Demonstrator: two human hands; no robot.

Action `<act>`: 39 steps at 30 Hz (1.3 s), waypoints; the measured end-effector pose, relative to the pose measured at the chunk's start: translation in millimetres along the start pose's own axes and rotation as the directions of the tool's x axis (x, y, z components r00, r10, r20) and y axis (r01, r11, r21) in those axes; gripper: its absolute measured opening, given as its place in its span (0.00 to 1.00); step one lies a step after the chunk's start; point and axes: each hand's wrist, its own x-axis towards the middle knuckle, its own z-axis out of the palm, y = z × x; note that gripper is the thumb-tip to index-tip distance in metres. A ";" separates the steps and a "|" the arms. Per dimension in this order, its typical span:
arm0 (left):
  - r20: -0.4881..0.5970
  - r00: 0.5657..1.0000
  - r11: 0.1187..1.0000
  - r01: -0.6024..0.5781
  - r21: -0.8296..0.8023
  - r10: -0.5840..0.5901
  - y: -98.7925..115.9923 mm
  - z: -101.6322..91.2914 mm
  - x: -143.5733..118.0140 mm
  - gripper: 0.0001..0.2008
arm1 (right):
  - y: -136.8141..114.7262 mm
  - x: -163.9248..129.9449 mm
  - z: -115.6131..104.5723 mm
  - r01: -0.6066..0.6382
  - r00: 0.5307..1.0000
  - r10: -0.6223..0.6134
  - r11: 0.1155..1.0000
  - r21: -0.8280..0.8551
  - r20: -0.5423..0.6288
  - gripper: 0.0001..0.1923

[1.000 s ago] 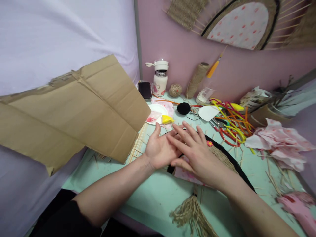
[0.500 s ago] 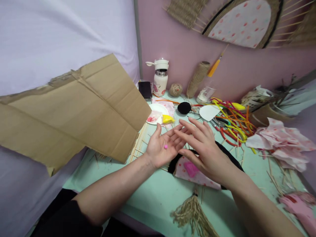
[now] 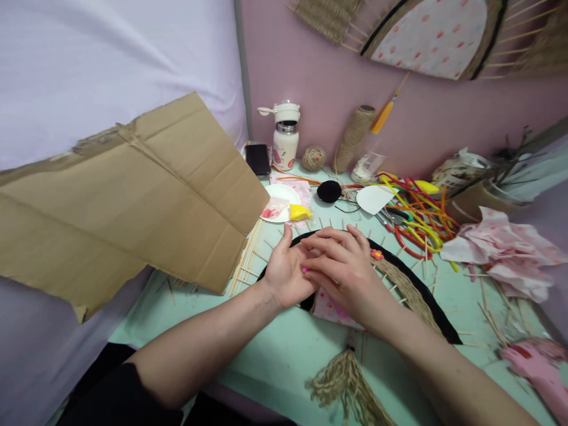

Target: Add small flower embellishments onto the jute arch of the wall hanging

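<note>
mint table; left hand palm-up, fingers apart, right hand fingers pressing round pink bead.

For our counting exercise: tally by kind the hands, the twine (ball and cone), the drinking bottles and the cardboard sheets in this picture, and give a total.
Hands: 2, the left hand and right hand, pressed together
Twine: 2, the twine ball and twine cone
Drinking bottles: 1, the white bottle
Cardboard sheets: 1, the cardboard sheet
Total: 6

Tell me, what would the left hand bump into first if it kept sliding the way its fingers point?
Probably the yellow lump by the white plate; the left hand points up-table toward it, though depth is uncertain.
</note>
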 end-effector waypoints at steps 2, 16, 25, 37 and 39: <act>0.011 1.000 1.000 0.004 -0.004 -0.003 0.2 0.6 -0.4 0.36 | 0.0 0.6 -1.7 0.002 1.000 -0.002 1.000 0.015 -0.002 0.08; -0.107 0.975 0.981 -0.193 0.026 0.195 11.7 1.6 5.9 0.31 | 100.7 -8.5 -12.4 -0.372 0.924 0.356 0.921 -0.118 -0.138 0.08; -0.143 0.964 0.974 -0.224 0.030 0.226 17.2 5.7 5.2 0.30 | 93.7 -5.8 6.5 -0.411 0.893 0.445 0.867 -0.282 0.065 0.12; -0.141 0.968 0.978 -0.205 0.027 0.206 17.7 5.7 4.7 0.28 | 91.7 -6.0 15.1 -0.434 0.864 0.493 0.831 -0.347 0.099 0.12; -0.137 0.969 0.978 -0.205 0.026 0.206 17.9 5.4 4.8 0.27 | 91.5 -5.9 15.1 -0.441 0.859 0.501 0.828 -0.345 0.106 0.12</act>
